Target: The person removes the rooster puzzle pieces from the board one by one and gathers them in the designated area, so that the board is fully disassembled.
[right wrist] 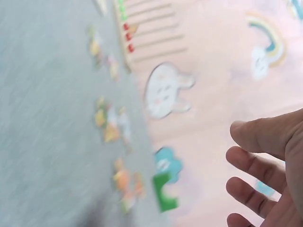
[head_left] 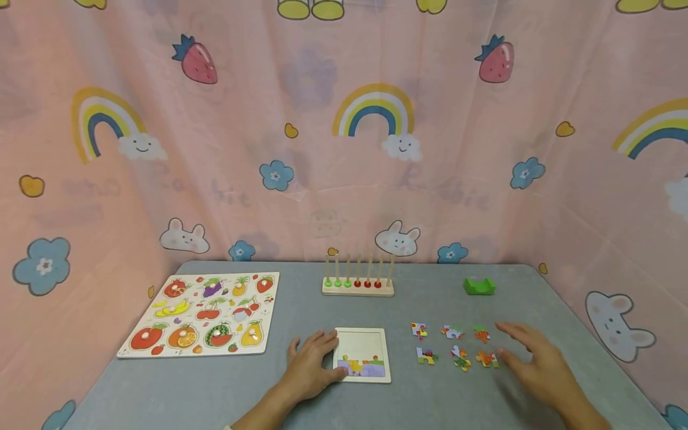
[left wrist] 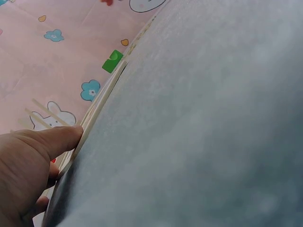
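My left hand (head_left: 312, 368) rests at the left side of a small square wooden puzzle tray (head_left: 361, 342), its thumb over the near left corner. Purple, yellow and green jigsaw pieces (head_left: 371, 368) fill the tray's near part. In the left wrist view the thumb (left wrist: 64, 139) lies straight against the tray's pale edge (left wrist: 102, 101). To the right, loose jigsaw pieces lie in two rows on the table. My right hand (head_left: 543, 370) hovers just right of them with nothing in it, thumb and fingers apart, nearest to an orange piece (head_left: 487, 359) and a red-orange one (head_left: 481, 334).
A fruit peg puzzle board (head_left: 201, 346) lies at the left. At the back stands a wooden peg rack (head_left: 358, 291) with green and red beads. A green notched block (head_left: 479, 287) sits back right on the grey table (head_left: 430, 400). A pink printed curtain (head_left: 344, 197) surrounds the table.
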A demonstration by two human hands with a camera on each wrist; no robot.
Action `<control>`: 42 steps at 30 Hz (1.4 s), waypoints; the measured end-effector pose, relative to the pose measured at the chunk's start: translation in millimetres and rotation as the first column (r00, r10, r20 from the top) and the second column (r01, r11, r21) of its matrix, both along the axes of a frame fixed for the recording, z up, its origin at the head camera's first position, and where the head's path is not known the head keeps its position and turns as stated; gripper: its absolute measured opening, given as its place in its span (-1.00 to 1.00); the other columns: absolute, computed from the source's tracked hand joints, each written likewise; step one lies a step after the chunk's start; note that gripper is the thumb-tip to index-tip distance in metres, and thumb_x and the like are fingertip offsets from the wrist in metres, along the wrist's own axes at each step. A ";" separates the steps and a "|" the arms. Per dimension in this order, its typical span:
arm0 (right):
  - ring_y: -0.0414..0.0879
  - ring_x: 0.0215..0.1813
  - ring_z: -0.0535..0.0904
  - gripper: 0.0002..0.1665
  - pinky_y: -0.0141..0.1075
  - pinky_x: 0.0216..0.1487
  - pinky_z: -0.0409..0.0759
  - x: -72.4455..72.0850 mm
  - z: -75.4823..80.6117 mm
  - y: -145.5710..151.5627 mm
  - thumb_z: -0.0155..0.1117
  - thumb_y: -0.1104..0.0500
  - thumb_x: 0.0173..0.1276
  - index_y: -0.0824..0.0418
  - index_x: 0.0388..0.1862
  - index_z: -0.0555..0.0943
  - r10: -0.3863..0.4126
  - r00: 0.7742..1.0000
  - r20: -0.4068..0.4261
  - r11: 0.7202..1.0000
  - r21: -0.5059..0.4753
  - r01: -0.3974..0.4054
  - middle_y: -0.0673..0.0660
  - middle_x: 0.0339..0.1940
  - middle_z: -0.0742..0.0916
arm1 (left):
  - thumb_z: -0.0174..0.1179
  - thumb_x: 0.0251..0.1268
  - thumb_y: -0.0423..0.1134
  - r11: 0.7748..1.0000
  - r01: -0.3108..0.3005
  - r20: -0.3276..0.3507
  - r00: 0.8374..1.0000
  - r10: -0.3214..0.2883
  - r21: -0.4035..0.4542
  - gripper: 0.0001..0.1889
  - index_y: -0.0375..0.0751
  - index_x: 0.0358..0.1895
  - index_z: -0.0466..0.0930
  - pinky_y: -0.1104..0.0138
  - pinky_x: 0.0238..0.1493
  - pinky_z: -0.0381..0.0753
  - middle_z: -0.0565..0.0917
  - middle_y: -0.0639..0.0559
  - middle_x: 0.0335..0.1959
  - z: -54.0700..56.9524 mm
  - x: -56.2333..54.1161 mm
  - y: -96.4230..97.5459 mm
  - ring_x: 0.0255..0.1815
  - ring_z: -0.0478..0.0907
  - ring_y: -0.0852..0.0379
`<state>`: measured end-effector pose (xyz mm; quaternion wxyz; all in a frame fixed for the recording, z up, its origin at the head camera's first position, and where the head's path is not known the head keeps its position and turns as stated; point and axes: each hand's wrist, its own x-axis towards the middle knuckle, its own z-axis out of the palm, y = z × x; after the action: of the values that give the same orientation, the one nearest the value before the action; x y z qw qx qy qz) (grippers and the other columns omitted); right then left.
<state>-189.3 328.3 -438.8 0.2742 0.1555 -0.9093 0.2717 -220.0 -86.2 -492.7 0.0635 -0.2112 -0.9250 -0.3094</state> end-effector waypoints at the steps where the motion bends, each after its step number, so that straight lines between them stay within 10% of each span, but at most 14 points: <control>1: -0.22 0.08 0.41 -0.42 -0.56 -0.03 0.24 1.7 4.3 -2.4 0.54 0.34 0.00 0.30 0.08 0.63 0.017 1.000 -0.004 1.000 -0.013 -0.017 0.13 -0.01 0.64 | 0.42 0.03 0.03 1.000 0.000 0.001 1.000 0.000 0.001 -0.33 -0.27 0.21 0.55 -0.32 0.19 -0.14 0.48 -0.02 0.29 0.4 0.3 -0.1 0.34 0.29 -0.15; 5: -0.43 0.14 0.31 -0.36 -0.69 0.05 0.10 9.1 22.0 -14.7 0.54 0.32 0.02 0.23 0.15 0.61 0.079 0.996 -0.032 0.996 -0.043 -0.080 0.02 0.03 0.60 | 0.41 0.03 0.03 1.000 0.001 0.008 1.000 -0.001 0.000 -0.32 -0.27 0.22 0.55 -0.31 0.20 -0.14 0.48 -0.01 0.29 0.2 0.2 -0.4 0.34 0.29 -0.14; 21: -0.24 0.19 0.38 -0.19 -0.56 0.14 0.23 24.1 76.2 -67.5 0.54 0.48 -0.13 0.23 0.21 0.58 0.280 0.950 -0.135 0.953 -0.083 -0.292 0.05 0.09 0.59 | 0.42 0.03 0.01 1.000 -0.004 0.020 1.000 0.004 0.000 -0.32 -0.29 0.21 0.55 -0.31 0.21 -0.14 0.48 -0.01 0.29 3.1 1.3 -0.7 0.35 0.28 -0.14; 42: -0.07 0.10 0.45 -0.27 -0.49 0.09 0.32 12.1 86.2 -127.0 0.53 0.44 -0.07 0.30 0.19 0.58 0.407 0.898 -0.166 0.900 -0.096 -0.425 0.07 0.06 0.59 | 0.43 0.02 0.02 1.000 0.000 0.015 1.000 0.000 -0.003 -0.32 -0.26 0.22 0.55 -0.31 0.20 -0.13 0.48 0.00 0.29 1.2 0.4 -0.4 0.34 0.29 -0.14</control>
<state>-177.2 201.3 -352.5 0.2833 0.3474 -0.8133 0.3709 -219.7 -86.7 -491.5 0.0563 -0.2088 -0.9260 -0.3096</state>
